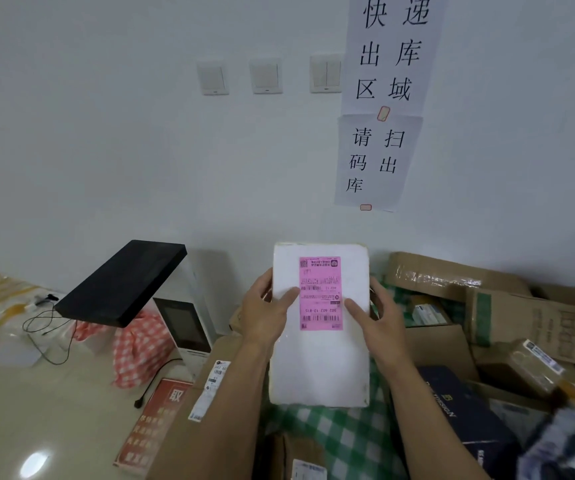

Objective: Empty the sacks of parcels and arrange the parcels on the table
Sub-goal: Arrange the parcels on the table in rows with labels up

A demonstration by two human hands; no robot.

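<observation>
Cardboard boxes (452,271) are piled from 3 to 5 o'clock of centre, so that side of the table (36,393) is already crowded.

White foam parcel (320,362) is dead centre and held up off the pile, with the green checked sack (341,441) under it at 6 o'clock. My read is a flat, stiff slab that's light for its size. The foam is grippy, not slick, but it dents and crumbles at the corners, and the near edge looks scuffed. Best held by the two long edges, no squeezing the face, and set down flat.

Left hand (268,313) is clamped on the 9 o'clock edge with the thumb on top, reaching the label. Right hand (379,317) is clamped on the 3 o'clock edge, thumb on the face just beside the label. The fingers underneath are hidden.

Writing:
- Upper wall sign (388,53), 1 o'clock: 快递出库区域.
- Lower wall sign (372,161), below it: 请扫码出库.
- Dark blue box (459,403), 4 o'clock: lettering ends in "…ISSION", rest cut off.
- Red card (171,396), 8 o'clock: big 取, smaller lines blurred.
- Pink label (320,292) on the parcel's far half is upside down to me. It has barcodes, a QR code and a string that looks like "12-815"; the rest is too small to read.
</observation>
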